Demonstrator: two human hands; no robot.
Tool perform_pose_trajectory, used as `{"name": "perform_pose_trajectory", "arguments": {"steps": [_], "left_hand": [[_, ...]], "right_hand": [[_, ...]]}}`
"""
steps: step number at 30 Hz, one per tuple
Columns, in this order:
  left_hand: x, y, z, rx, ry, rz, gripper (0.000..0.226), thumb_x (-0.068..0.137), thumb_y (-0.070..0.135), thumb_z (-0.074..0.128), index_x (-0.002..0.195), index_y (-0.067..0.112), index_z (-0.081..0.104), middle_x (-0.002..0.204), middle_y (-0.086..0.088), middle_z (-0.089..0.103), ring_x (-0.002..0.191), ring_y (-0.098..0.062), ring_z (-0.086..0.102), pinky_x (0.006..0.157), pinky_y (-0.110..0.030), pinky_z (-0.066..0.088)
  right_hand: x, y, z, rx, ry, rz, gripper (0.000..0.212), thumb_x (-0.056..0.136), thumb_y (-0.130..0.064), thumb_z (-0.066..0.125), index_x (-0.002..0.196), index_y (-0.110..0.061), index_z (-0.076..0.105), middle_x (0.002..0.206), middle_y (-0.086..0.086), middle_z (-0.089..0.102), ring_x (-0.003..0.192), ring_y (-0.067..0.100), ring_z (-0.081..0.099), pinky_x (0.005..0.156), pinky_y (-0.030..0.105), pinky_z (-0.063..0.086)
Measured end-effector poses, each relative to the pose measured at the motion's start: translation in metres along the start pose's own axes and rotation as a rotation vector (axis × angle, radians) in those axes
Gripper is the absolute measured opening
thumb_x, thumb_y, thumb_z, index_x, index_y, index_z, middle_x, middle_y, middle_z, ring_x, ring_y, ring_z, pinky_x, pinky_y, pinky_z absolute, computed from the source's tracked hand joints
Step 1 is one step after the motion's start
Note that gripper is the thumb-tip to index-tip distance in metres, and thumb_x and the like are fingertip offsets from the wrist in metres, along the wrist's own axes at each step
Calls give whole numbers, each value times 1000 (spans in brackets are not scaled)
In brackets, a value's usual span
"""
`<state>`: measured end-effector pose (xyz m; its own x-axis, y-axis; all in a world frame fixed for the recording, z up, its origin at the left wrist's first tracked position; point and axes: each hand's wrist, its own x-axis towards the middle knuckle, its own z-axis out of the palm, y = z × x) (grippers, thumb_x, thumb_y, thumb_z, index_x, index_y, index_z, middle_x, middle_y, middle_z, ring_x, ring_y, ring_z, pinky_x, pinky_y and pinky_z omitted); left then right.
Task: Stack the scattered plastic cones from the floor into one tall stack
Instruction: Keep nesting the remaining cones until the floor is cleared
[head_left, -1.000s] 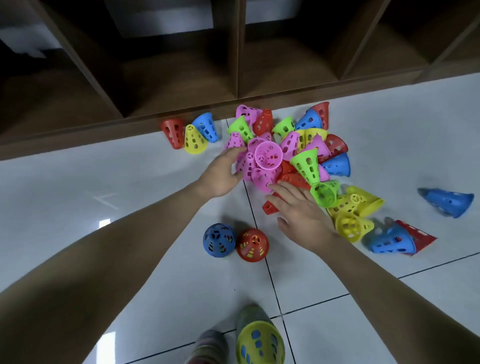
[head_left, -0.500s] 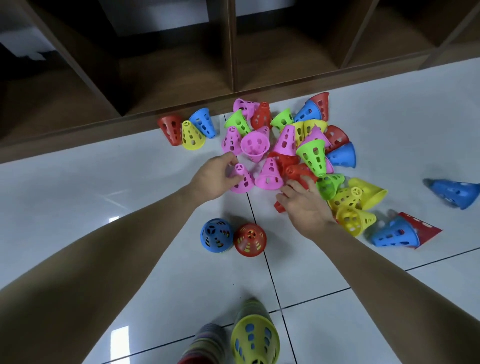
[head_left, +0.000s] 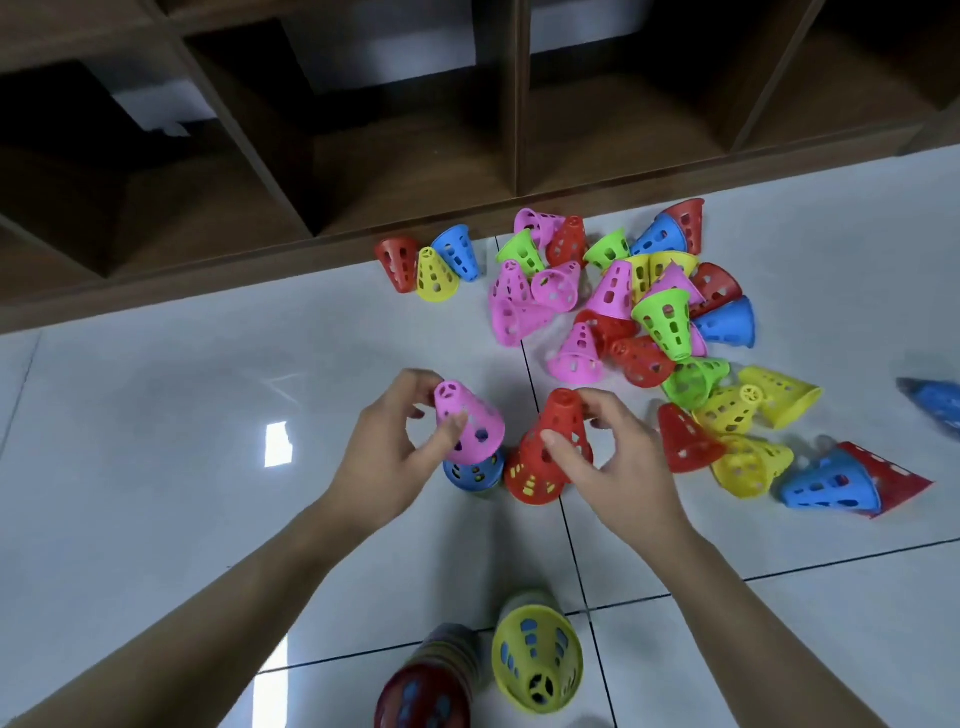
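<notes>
— Pink cone in our left hand, fingers and thumb closed round its narrow end; it sits tilted over the blue cone standing on the floor. Whether the two touch, we cannot tell.

— And our right hand grips a red cone, thumb on its side, fingers round the tip. It is above a second red cone that stands just beside the blue one.

— We see the main heap farther out, near the wooden shelf: pink, green, red, yellow and blue cones lying every way.

— Three stand apart at its left, red, yellow and blue, close to the shelf edge.

— To our right a blue cone lies against a red one, and another blue is cut off by the frame.

— Nearest us, two stacks lean toward the camera: one topped yellow, one topped red, side by side at the bottom edge.
</notes>
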<state>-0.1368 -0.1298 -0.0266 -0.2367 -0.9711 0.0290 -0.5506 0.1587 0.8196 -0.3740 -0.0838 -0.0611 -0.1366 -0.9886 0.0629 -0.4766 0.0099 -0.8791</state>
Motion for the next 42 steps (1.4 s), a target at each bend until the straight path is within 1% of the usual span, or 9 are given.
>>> {"name": "perform_pose_trajectory", "arguments": {"steps": [6,12,17,21,26,29,33,37,42], "left_hand": [[-20,-34,21,68,-136,15,23,93,34,64,114,23,59,107,24,62,100,-7,62,86,-22,48],[-24,-56,26,100,-175,29,32,90,32,69,120,23,61,112,20,64,104,-6,63,92,-24,50],[-12,-68,19,12,-183,-35,39,83,34,58,118,16,64,117,11,64,112,-12,61,97,-33,49],[37,-77,25,-15,-122,-155,46,77,45,60,116,20,61,119,6,63,109,-14,62,95,-40,51],[115,-70,44,222,-203,-122,67,86,33,72,146,25,43,145,-3,41,131,-22,47,110,-36,40],[151,-63,58,425,-289,6,81,85,37,75,154,27,34,156,-9,30,144,-29,29,116,-40,30],[180,-54,75,677,-379,96,79,84,42,74,151,22,39,150,-9,41,136,-33,37,111,-44,35],[183,-54,80,909,-409,44,71,84,51,69,143,18,44,124,-11,55,117,-33,51,93,-41,43],[168,-55,71,1048,-460,-35,57,80,63,64,117,21,55,105,-4,59,100,-27,58,83,-36,41]], "right_hand": [[-15,-3,9,50,-58,36,45,84,-34,69,126,-22,59,113,-15,66,104,-5,57,90,7,40],[-24,16,12,-13,-115,41,41,85,-21,77,121,-25,59,111,-26,59,106,-5,56,90,10,43],[-27,35,23,-168,-257,-28,42,86,-29,74,123,-28,53,117,-12,61,104,11,60,91,34,51],[-22,39,25,-172,-321,11,45,84,-45,68,124,-34,50,121,-15,60,108,15,58,94,36,50],[-5,43,-7,-205,155,-67,35,92,-39,61,114,-11,63,111,1,61,104,19,56,93,28,44],[14,57,-21,-442,292,107,41,92,-40,58,119,-9,62,110,11,56,103,32,54,92,43,46],[31,71,-22,-610,-89,576,65,88,-49,63,136,-10,47,127,18,49,120,41,50,97,46,44],[30,78,-19,-578,-249,773,61,82,-53,63,123,-10,48,122,13,58,115,34,59,91,38,46],[20,82,-15,-243,-142,790,34,71,-48,65,92,-21,62,81,-7,73,86,20,70,74,30,55]]}}
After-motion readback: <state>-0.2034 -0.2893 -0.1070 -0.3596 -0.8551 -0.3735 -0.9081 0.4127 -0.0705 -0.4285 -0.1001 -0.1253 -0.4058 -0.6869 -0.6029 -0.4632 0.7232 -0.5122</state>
